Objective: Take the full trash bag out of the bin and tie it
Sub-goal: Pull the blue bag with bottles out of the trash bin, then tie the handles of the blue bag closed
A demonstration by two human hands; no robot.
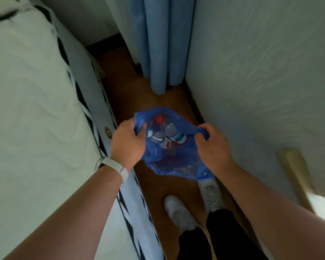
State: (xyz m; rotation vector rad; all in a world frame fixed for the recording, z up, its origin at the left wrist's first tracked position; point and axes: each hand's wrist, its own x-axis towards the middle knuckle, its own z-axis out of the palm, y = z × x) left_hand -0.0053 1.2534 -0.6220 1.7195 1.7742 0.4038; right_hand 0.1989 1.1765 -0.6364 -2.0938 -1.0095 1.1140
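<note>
Gripping opposite edges of the blue trash bag (173, 160), the left hand (127, 145) and right hand (213, 145) are each fisted tight on bunched plastic, the bag's mouth held open between them with plastic bottles (169, 137) showing inside, above white shoes (178, 211).

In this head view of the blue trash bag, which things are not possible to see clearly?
- The bin: hidden under the blue trash bag; only a small orange edge shows.
- Bottle labels: too blurred to read.
- Bag contents below the bottles: covered by plastic.
- Fingertips of left hand and right hand: curled into the bag rim.
</note>
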